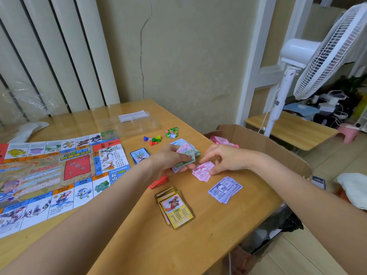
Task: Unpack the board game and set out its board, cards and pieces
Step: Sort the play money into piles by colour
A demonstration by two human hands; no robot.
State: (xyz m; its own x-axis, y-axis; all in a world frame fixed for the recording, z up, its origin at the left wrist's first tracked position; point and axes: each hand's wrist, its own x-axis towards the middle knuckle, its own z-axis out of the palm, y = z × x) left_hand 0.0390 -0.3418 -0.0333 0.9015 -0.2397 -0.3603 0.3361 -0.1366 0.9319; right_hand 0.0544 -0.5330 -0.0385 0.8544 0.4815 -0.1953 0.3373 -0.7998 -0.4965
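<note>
Left hand (170, 158) gripped a mixed wad of play money (185, 155), right hand (220, 158) pinched pink notes (202, 171) on table (208, 235), purple notes (225, 189) nearby, board (49, 175) unfolded

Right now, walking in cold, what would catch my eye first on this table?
Probably the two hands mid-table sorting play money: the left hand grips a mixed wad of notes while the right hand touches a pink pile. Next, the colourful game board spread at the left, and the gold-bordered cards nearest you.
</note>
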